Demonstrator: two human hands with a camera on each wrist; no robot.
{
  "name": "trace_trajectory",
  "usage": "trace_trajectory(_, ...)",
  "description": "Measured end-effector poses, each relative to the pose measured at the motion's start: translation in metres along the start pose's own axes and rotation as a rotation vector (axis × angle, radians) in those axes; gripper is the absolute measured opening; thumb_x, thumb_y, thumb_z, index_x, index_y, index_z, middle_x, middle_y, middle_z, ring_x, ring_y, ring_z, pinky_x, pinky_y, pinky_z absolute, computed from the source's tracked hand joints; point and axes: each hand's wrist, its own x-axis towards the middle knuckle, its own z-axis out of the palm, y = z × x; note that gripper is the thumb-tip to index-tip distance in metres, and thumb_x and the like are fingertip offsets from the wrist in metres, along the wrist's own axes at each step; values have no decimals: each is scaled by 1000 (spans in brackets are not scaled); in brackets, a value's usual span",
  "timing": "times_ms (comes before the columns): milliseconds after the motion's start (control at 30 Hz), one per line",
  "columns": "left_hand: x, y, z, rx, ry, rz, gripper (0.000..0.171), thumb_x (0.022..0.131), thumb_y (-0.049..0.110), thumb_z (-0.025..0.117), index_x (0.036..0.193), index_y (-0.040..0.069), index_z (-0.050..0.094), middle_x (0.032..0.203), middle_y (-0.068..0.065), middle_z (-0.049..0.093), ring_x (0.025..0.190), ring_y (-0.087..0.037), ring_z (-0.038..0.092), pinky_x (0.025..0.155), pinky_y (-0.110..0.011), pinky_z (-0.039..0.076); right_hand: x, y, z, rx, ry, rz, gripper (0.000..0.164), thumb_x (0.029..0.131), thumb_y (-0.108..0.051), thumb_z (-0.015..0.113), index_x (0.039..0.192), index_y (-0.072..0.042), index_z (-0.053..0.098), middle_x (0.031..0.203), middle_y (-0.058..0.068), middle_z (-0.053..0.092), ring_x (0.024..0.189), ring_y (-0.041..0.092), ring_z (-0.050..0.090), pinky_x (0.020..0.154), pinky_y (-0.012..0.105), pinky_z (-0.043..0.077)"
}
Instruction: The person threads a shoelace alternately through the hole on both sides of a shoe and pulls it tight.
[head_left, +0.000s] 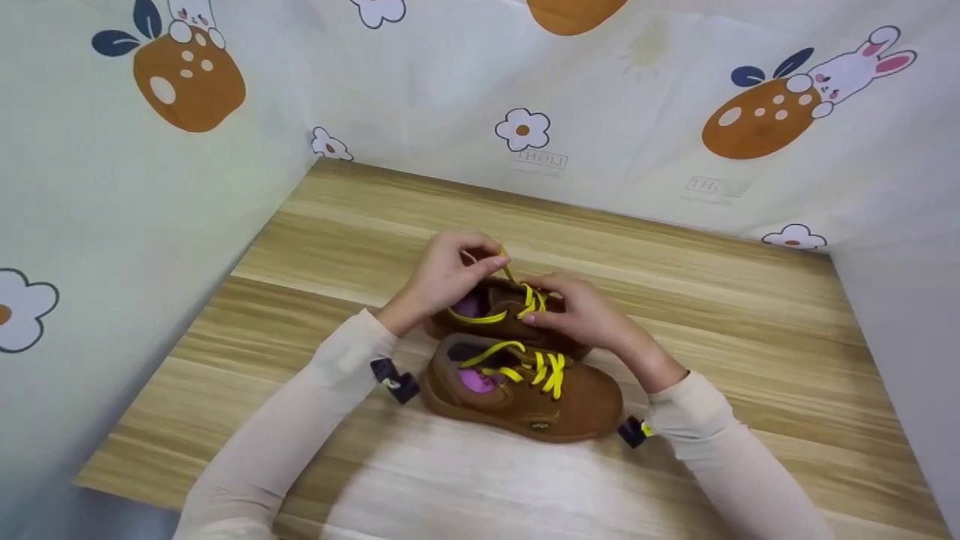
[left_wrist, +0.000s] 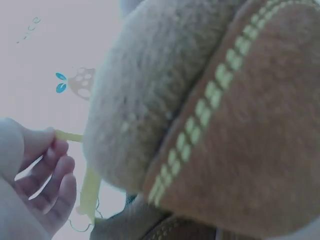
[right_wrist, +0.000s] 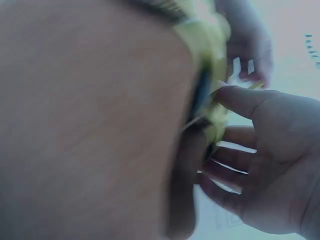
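Observation:
Two brown lace-up shoes with yellow laces lie side by side, toes to the right in the head view. Over the opening of the far shoe (head_left: 499, 330), my left hand (head_left: 446, 270) pinches a yellow shoelace (left_wrist: 70, 136) between thumb and fingertips and draws it up from the shoe. My right hand (head_left: 589, 306) grips the far shoe across its lacing, thumb on the near side and fingers on the far side. The near shoe (head_left: 589, 401) stands in front, touched by neither hand, a loose lace lying over its opening. It blocks much of both wrist views.
The shoes rest on a wood-grain table (head_left: 300, 247). A pale curtain (head_left: 420, 90) with printed oranges, rabbits and flowers rises along the back and sides. Small black devices (head_left: 395, 381) sit at both wrists, close to the near shoe.

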Motion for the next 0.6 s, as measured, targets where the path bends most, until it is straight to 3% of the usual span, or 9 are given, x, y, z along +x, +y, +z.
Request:
trace_trajectory(133, -8, -3, -14, 11, -176, 32, 12, 90, 18, 72, 94, 7, 76, 97, -8, 74, 88, -18, 65, 78, -32, 56, -2, 5, 3, -15, 10, 0, 54, 90, -34, 71, 137, -10, 58, 134, 12, 64, 127, 31, 58, 111, 49, 42)
trace_trajectory(233, -15, -6, -21, 160, -352, 103, 13, 91, 21, 71, 95, 9, 76, 96, -6, 74, 89, -19, 67, 83, -35, 56, -2, 6, 4, -12, 21, 18, 51, 89, -33, 72, 135, -13, 60, 131, 11, 65, 125, 29, 59, 111, 47, 43)
trace_trajectory(333, -20, -9, -24, 273, -467, 150, 17, 90, 26, 71, 97, 12, 77, 97, -3, 77, 89, -18, 70, 86, -35, 56, -3, 6, 5, -10, 25, 31, 51, 89, -33, 73, 135, -13, 61, 131, 11, 65, 124, 28, 59, 109, 46, 44)
trace_trajectory(467, -21, -11, -25, 303, -512, 152, 23, 84, 31, 78, 97, 12, 79, 96, -2, 78, 85, -16, 71, 81, -31, 56, -1, 6, 7, -16, 34, 37, 51, 89, -34, 72, 135, -14, 61, 131, 11, 65, 124, 29, 59, 109, 47, 44)
trace_trajectory(600, -20, -11, -25, 313, -489, 139, 14, 83, 18, 79, 94, 11, 78, 93, -4, 78, 81, -15, 71, 77, -27, 58, -1, 6, 8, -17, 37, 38, 53, 89, -35, 72, 136, -14, 60, 132, 10, 65, 125, 29, 59, 110, 47, 43)
